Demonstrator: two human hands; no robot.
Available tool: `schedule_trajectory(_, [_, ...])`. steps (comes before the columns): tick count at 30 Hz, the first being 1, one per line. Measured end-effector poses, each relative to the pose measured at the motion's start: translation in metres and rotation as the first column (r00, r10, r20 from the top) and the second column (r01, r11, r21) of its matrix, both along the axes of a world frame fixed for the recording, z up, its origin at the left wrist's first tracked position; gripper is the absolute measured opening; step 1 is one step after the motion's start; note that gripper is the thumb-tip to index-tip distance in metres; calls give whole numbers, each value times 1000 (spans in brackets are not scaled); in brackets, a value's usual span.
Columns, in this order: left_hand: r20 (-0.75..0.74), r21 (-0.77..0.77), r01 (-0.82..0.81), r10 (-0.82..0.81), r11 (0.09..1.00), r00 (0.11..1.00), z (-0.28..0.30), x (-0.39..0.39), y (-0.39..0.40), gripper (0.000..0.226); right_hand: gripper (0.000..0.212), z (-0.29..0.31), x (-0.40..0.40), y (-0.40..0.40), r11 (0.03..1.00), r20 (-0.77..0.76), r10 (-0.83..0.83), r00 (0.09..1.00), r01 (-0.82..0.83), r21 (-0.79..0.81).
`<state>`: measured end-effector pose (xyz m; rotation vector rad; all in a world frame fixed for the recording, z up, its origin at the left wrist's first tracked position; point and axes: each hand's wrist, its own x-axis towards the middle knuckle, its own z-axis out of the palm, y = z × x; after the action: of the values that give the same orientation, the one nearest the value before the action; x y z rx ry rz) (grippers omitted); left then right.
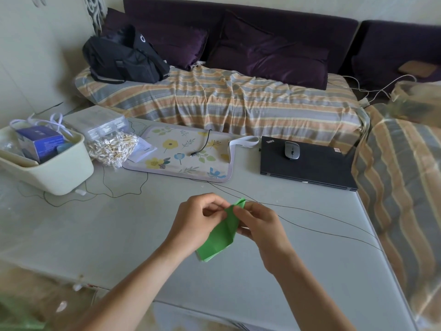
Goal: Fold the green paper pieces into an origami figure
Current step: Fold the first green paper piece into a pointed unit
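You are holding the folded green paper piece (222,231) up in the air, above the near middle of the pale grey table (119,230). It is not lying on the table. Your left hand (195,219) pinches the top part of the paper with curled fingers. Your right hand (259,224) pinches it from the other side, close to the pointed tip. The bottom part hangs free, down toward you.

I think you are working on a fold near the tip. Here is what could go wrong. If you pull your hands apart too hard, the thin paper could rip at the crease. If you let one pinch go loose, the flaps could spring open and the fold would be crooked.

A thin black cord (310,220) runs over the table just behind your hands. It could catch a finger.
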<state>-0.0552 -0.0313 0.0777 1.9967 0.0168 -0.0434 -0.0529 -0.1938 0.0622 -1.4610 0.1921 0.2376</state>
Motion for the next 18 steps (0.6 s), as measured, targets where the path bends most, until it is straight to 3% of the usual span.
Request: schedule_trajectory(18, [11, -146, -4, 5, 989, 1000, -4, 3, -1, 20, 15, 1, 4, 2, 998, 51, -51, 997, 50, 33])
